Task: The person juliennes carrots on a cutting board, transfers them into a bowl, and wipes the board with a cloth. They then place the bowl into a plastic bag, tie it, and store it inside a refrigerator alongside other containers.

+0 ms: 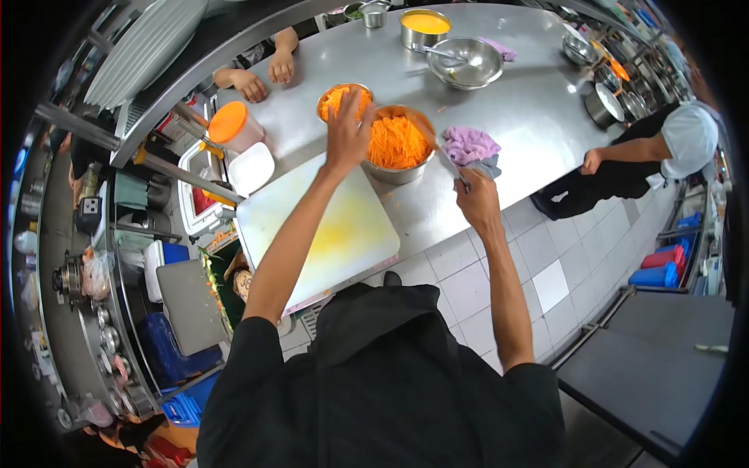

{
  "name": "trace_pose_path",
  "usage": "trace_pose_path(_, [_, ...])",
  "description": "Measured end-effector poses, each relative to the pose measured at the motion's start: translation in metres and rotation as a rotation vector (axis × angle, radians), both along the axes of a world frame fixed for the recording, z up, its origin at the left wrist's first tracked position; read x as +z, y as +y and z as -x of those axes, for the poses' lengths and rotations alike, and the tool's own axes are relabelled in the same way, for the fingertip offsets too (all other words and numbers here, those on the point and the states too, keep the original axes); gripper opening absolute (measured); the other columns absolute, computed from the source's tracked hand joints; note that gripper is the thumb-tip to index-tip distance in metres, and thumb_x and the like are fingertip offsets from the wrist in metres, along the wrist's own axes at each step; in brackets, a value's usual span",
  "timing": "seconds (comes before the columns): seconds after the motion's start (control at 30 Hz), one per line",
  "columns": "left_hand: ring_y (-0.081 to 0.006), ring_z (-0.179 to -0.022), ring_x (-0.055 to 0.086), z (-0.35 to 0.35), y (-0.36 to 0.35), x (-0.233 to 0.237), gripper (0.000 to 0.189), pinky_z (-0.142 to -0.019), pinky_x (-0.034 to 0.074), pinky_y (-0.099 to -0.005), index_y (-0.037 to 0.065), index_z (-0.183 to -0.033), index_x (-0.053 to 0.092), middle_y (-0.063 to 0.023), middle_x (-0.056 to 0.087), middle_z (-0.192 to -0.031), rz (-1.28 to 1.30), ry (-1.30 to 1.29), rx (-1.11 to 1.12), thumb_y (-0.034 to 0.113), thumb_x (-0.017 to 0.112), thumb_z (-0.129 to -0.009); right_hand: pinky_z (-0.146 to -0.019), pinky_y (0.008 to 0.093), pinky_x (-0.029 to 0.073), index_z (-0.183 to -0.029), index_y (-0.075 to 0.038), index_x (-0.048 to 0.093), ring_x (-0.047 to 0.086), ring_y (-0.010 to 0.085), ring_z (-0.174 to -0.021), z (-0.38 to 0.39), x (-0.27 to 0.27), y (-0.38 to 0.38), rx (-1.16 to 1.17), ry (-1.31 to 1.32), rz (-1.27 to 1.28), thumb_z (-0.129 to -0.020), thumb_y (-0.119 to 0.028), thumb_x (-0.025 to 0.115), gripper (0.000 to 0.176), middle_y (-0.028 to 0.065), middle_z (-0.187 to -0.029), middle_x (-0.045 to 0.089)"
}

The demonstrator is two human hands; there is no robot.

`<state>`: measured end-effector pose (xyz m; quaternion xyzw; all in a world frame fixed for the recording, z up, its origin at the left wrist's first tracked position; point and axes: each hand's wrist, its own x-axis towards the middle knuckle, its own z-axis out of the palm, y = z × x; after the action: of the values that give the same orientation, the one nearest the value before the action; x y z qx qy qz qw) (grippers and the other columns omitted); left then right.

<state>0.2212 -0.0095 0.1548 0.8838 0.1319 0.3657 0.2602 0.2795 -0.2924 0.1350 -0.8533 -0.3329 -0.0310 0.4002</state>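
Note:
My right hand [477, 195] is closed around the handle of a knife [446, 158], whose blade slants up and left to the rim of a steel pot. Shredded carrot [398, 143] fills that pot [395, 175] to the top. Over a smaller steel bowl [321, 117], also holding shredded carrot [335, 100], is my left hand [349, 132], fingers apart and partly covering it. A white cutting board [355, 222] with a yellow stain lies under my left forearm. Right of the pot sits a crumpled purple cloth [470, 146].
Across the steel table [343, 47] rest another person's hands [265, 74]. A co-worker [655, 148] stands at the right. Farther back are a mixing bowl [472, 70] with a utensil and a pot of yellow liquid [425, 23]. An orange-lidded container [234, 129] stands left.

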Motion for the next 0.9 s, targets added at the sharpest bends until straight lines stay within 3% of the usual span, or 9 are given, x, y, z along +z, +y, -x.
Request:
trace_pose_path(0.13, [-0.0321, -0.115, 0.059, 0.017, -0.032, 0.05, 0.04, -0.1, 0.044, -0.0374, 0.002, -0.127, 0.059, -0.0177, 0.063, -0.123, 0.301, -0.03, -0.254, 0.029, 0.044, -0.102, -0.063, 0.0412, 0.053, -0.091, -0.01, 0.064, 0.065, 0.0319, -0.072, -0.029, 0.002, 0.009, 0.057, -0.378, 0.083, -0.07, 0.001, 0.065, 0.024, 0.0061, -0.096, 0.065])
trace_pose_path(0.27, [-0.0297, -0.136, 0.042, 0.023, -0.076, 0.006, 0.057, -0.115, 0.029, -0.0429, 0.0, -0.138, 0.047, -0.0188, 0.049, -0.141, -0.023, 0.296, -0.684, 0.043, 0.039, -0.102, -0.062, 0.0383, 0.051, -0.078, -0.009, 0.055, 0.062, 0.0267, -0.068, -0.05, -0.014, 0.029, 0.167, -0.595, 0.026, -0.069, 0.0, 0.064, 0.016, 0.0061, -0.081, 0.058])
trace_pose_path(0.4, [-0.0274, -0.145, 0.024, 0.023, -0.09, -0.014, 0.066, -0.12, 0.017, -0.0442, 0.005, -0.149, 0.031, -0.0161, 0.028, -0.155, -0.261, 0.412, -0.647, 0.051, 0.036, -0.101, -0.057, 0.0366, 0.047, -0.074, -0.008, 0.05, 0.057, 0.0239, -0.064, -0.048, -0.008, 0.04, 0.329, -0.739, -0.111, -0.07, -0.001, 0.063, 0.015, 0.0065, -0.071, 0.051])
trace_pose_path(0.6, [-0.0305, -0.145, 0.024, -0.022, -0.013, -0.042, 0.079, -0.119, 0.018, -0.0425, -0.004, -0.148, 0.027, -0.0201, 0.026, -0.155, 0.021, 0.722, -0.307, 0.059, 0.03, -0.099, -0.057, 0.0378, 0.048, -0.073, -0.008, 0.049, 0.058, 0.0253, -0.064, -0.038, -0.023, 0.029, 0.23, -0.727, 0.021, -0.071, -0.001, 0.062, 0.015, 0.0075, -0.073, 0.052])
trace_pose_path(0.63, [-0.0316, -0.141, 0.031, -0.023, 0.005, -0.044, 0.073, -0.116, 0.023, -0.0432, -0.002, -0.145, 0.034, -0.0206, 0.033, -0.151, -0.032, 0.511, -0.207, 0.055, 0.034, -0.1, -0.057, 0.0378, 0.048, -0.073, -0.008, 0.049, 0.058, 0.0253, -0.064, -0.033, -0.023, 0.021, 0.257, -0.728, 0.025, -0.071, -0.001, 0.062, 0.015, 0.0075, -0.073, 0.052])
trace_pose_path(0.7, [-0.0327, -0.138, 0.037, -0.005, 0.037, -0.033, 0.067, -0.113, 0.029, -0.0439, -0.001, -0.142, 0.041, -0.021, 0.04, -0.148, -0.075, 0.304, -0.042, 0.051, 0.039, -0.1, -0.056, 0.04, 0.048, -0.074, -0.006, 0.053, 0.059, 0.0285, -0.063, -0.016, -0.018, 0.008, 0.16, -0.528, 0.049, -0.073, -0.003, 0.065, 0.013, 0.0086, -0.078, 0.056])
trace_pose_path(0.77, [-0.0279, -0.117, 0.06, 0.036, 0.061, 0.008, 0.045, -0.098, 0.046, -0.0394, 0.002, -0.126, 0.06, -0.0185, 0.062, -0.125, 0.257, -0.07, 0.015, 0.036, 0.056, -0.097, -0.054, 0.0395, 0.047, -0.085, -0.003, 0.061, 0.06, 0.0282, -0.061, 0.017, -0.004, -0.004, 0.201, -0.328, 0.022, -0.08, -0.006, 0.067, 0.008, 0.0109, -0.078, 0.061])
trace_pose_path(0.83, [-0.0188, -0.09, 0.07, 0.084, 0.075, 0.014, 0.024, -0.081, 0.053, -0.0313, 0.003, -0.108, 0.069, -0.0121, 0.072, -0.099, 0.366, -0.354, 0.223, 0.02, 0.067, -0.092, -0.053, 0.037, 0.046, -0.098, -0.002, 0.065, 0.058, 0.0211, -0.054, 0.057, 0.011, -0.002, 0.095, 0.234, 0.202, -0.085, -0.01, 0.068, 0.016, 0.012, -0.073, 0.064])
trace_pose_path(0.9, [-0.0115, -0.08, 0.068, 0.175, 0.089, -0.014, 0.017, -0.075, 0.053, -0.0254, 0.0, -0.103, 0.07, -0.0084, 0.072, -0.088, 0.354, -0.357, 0.502, 0.011, 0.068, -0.09, -0.047, 0.0338, 0.042, -0.104, 0.0, 0.065, 0.052, 0.0124, -0.048, 0.092, -0.028, 0.011, 0.318, 0.55, 0.189, -0.089, -0.013, 0.066, 0.019, 0.0087, -0.065, 0.062])
